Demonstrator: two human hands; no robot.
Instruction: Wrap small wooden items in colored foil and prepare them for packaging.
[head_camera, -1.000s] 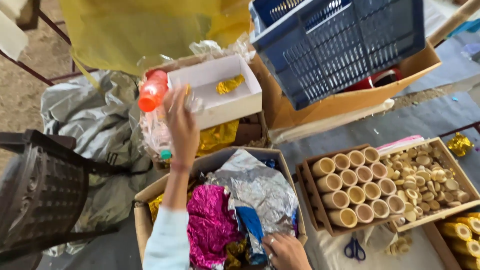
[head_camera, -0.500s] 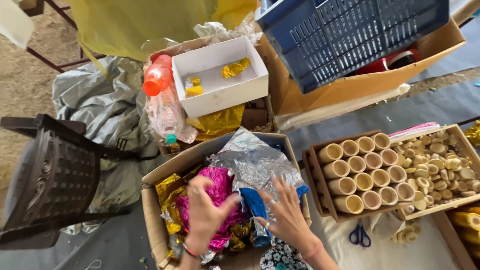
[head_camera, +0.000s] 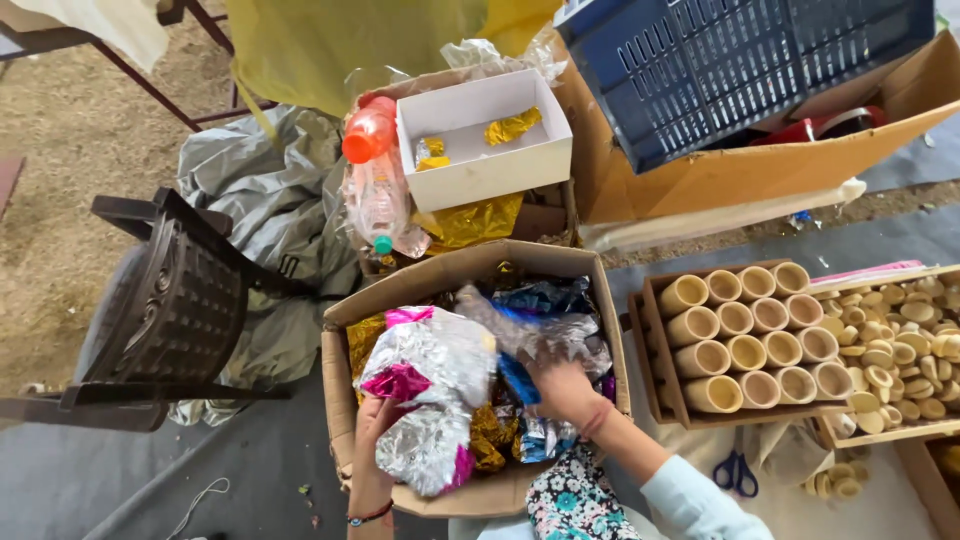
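An open cardboard box (head_camera: 340, 370) in front of me is stuffed with crumpled foil sheets in silver, pink, gold and blue. My left hand (head_camera: 372, 420) holds up a bunch of silver and pink foil (head_camera: 430, 375) at the box's left side, and the foil hides most of its fingers. My right hand (head_camera: 562, 392) reaches down into the foil at the box's right side, its fingers buried among blue and silver sheets (head_camera: 535, 320).
A white box (head_camera: 490, 165) with gold foil scraps stands behind, beside an orange-capped bottle (head_camera: 368, 135) and a clear bottle. A blue crate (head_camera: 740, 60) sits in a big carton. At the right are a tray of tan tubes (head_camera: 750, 335), small caps, scissors (head_camera: 737, 470). A dark chair (head_camera: 170, 310) stands left.
My left hand came back from the white box, leaving a small yellow piece there, and now lifts a silver-pink foil bunch. My right hand went deeper into the foil. The view shifted.
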